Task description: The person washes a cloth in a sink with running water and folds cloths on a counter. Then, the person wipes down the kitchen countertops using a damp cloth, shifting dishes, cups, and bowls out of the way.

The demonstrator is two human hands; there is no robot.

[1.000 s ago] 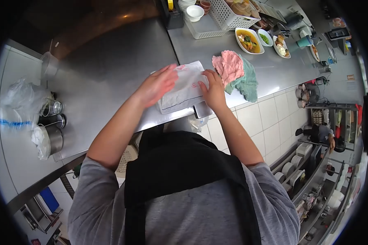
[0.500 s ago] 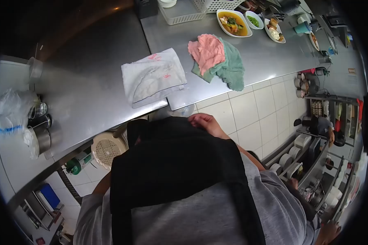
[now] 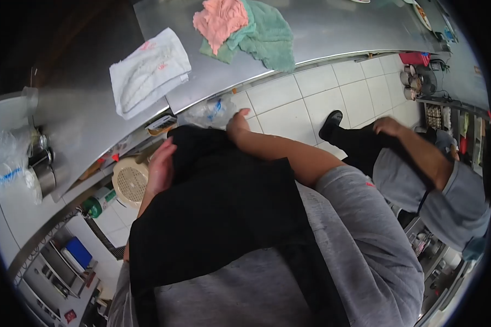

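Note:
I wear a black apron (image 3: 218, 196) over a grey shirt. At the apron's left edge is my left hand (image 3: 161, 166), fingers stretched out and holding nothing I can see. My right hand (image 3: 238, 124) is at the apron's upper right edge, its fingers extended toward the table and partly hidden. Ahead of the hands, a folded white towel (image 3: 150, 73) lies on the steel table (image 3: 213, 87). Beyond it, to the right, a crumpled pink cloth (image 3: 221, 24) rests on a green cloth (image 3: 267, 38). Neither hand touches these cloths.
A co-worker (image 3: 409, 163) in grey and black is close on my right, over the tiled floor (image 3: 289, 120). A beige plastic stool (image 3: 130, 182) stands below the table at left. Metal pots (image 3: 42, 177) and a plastic bag (image 3: 11, 158) are at far left.
My view has shifted, so the cloths appear farther left and up. My left hand has come into sight and my right forearm reaches further forward. The co-worker has come closer.

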